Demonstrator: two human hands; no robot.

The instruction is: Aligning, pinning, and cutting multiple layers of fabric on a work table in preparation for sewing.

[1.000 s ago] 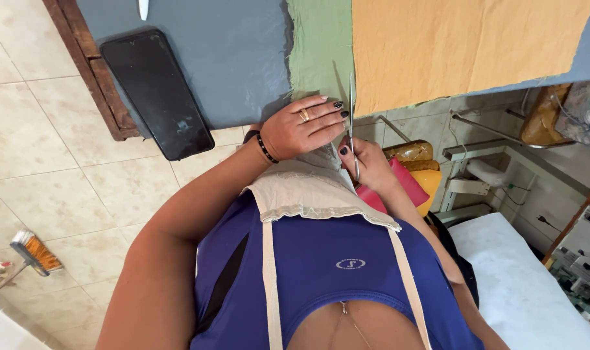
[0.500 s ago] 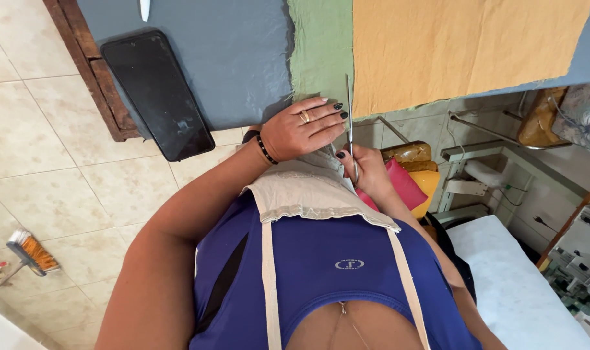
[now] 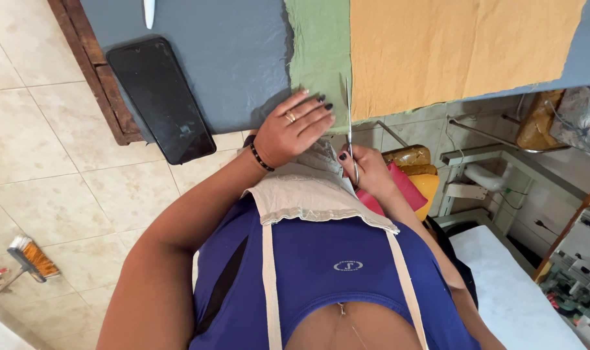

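Two hands are working at the table edge: your left hand (image 3: pixel 295 126) is pressing flat, fingers spread, on green fabric (image 3: pixel 318 48) while your right hand (image 3: pixel 366 170), closed around scissors (image 3: pixel 349 120), is advancing their blades farther along its edge.

Bright even daylight, soft shadows under hands, sharp focus (slight wide-angle stretch at edges).

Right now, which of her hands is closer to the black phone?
Left. The left hand lies flat on the green cloth, beside the black phone. The right hand holds scissors, farther off.
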